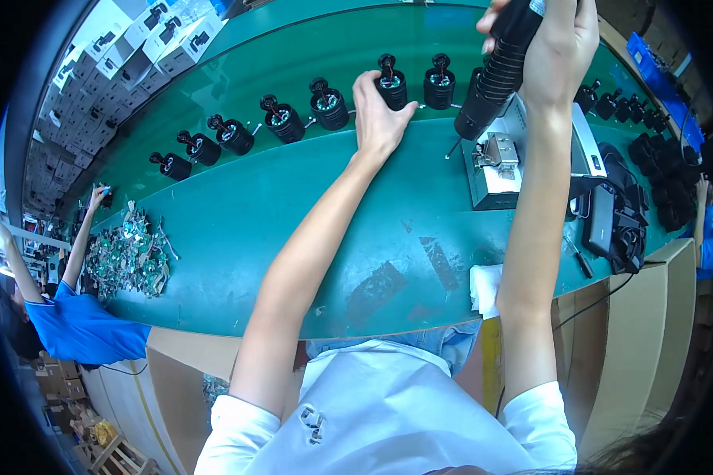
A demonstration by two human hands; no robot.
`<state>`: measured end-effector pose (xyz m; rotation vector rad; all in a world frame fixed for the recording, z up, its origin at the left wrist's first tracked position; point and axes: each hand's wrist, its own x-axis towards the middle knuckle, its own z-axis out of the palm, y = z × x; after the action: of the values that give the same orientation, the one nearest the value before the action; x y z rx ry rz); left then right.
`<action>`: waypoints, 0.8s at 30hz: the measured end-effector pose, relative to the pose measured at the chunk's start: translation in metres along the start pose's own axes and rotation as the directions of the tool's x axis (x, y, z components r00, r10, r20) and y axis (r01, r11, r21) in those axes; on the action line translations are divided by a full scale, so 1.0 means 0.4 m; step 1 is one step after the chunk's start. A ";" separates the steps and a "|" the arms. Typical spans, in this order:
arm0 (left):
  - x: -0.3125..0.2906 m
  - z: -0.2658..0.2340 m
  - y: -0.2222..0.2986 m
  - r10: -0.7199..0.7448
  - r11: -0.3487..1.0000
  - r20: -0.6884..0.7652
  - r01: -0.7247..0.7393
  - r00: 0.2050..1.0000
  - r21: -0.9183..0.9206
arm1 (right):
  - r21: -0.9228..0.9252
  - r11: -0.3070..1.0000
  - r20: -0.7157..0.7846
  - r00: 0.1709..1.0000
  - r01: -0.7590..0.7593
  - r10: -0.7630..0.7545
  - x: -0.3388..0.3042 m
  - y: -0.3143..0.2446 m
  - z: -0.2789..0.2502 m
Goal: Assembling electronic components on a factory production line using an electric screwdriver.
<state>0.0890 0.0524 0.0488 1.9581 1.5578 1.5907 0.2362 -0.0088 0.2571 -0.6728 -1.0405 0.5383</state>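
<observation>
My left hand (pixel 380 123) reaches across the green bench and grips a black ribbed cylindrical housing (pixel 391 89) between thumb and fingers. A round black piece stands up from its open top, where thin wires show. In my raised right hand (pixel 561 59) is a black electric screwdriver (pixel 495 79), its bit slanting down to the left over the bench, touching no housing. Similar housings, such as this one (pixel 329 107) to the left and another (pixel 440 85) to the right, stand in a curved row. Below the screwdriver, a silver metal fixture (pixel 500 154) sits on a white box (pixel 491 194).
A heap of small green and metallic parts (pixel 131 253) lies at the left, near a co-worker in blue (pixel 87 324). Black adapters and cables (pixel 610 229), a small screwdriver (pixel 582 261) and a white cloth (pixel 486 289) are at the right. Stacked white boxes (pixel 87 119) fill the far left.
</observation>
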 end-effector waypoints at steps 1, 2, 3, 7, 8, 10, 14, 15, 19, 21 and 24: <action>0.019 0.010 0.010 -0.105 0.994 0.066 0.105 0.992 0.001 | 0.012 0.999 0.010 1.000 0.029 -0.029 0.007 -0.003 -0.005; 0.035 0.016 0.017 -0.209 0.978 0.131 0.210 0.969 0.009 | 0.025 0.998 0.020 0.998 0.058 -0.059 0.015 -0.006 -0.009; 0.048 0.015 0.021 -0.311 0.950 0.193 0.312 0.931 0.024 | 0.039 0.996 0.031 0.996 0.086 -0.087 0.023 -0.011 -0.011; 0.030 -0.009 0.013 -0.139 0.989 0.138 0.144 0.981 -0.032 | 0.071 0.989 -0.025 0.991 0.129 -0.128 0.045 -0.032 -0.031; 0.020 -0.018 0.006 -0.083 0.995 0.116 0.089 0.990 -0.048 | 0.081 0.987 -0.041 0.989 0.142 -0.139 0.050 -0.033 -0.030; -0.009 -0.049 0.010 -0.050 0.993 0.182 0.068 0.982 -0.095 | 0.089 0.985 -0.061 0.988 0.150 -0.145 0.055 -0.029 -0.027; -0.081 -0.101 0.028 0.056 0.968 0.364 0.039 0.930 -0.249 | 0.102 0.980 -0.112 0.981 0.168 -0.157 0.041 0.016 -0.029; -0.097 -0.104 0.026 0.070 0.963 0.407 0.045 0.911 -0.266 | 0.044 0.981 -0.105 0.978 0.186 -0.181 0.032 0.034 -0.026; -0.133 -0.108 0.001 0.112 0.943 0.533 0.080 0.838 -0.324 | -0.139 0.962 -0.072 0.967 0.234 -0.245 0.002 0.101 -0.007; -0.132 -0.108 -0.018 0.097 0.951 0.546 0.085 0.832 -0.298 | -0.102 0.957 -0.042 0.960 0.270 -0.276 -0.004 0.131 0.008; -0.130 -0.113 -0.038 0.082 0.957 0.556 0.090 0.827 -0.274 | -0.064 0.950 -0.011 0.952 0.305 -0.307 -0.007 0.173 0.023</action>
<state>0.0502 -0.0018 0.0255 1.9956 1.0230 1.0113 0.2207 0.0386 0.2084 -0.5552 -1.1205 0.2294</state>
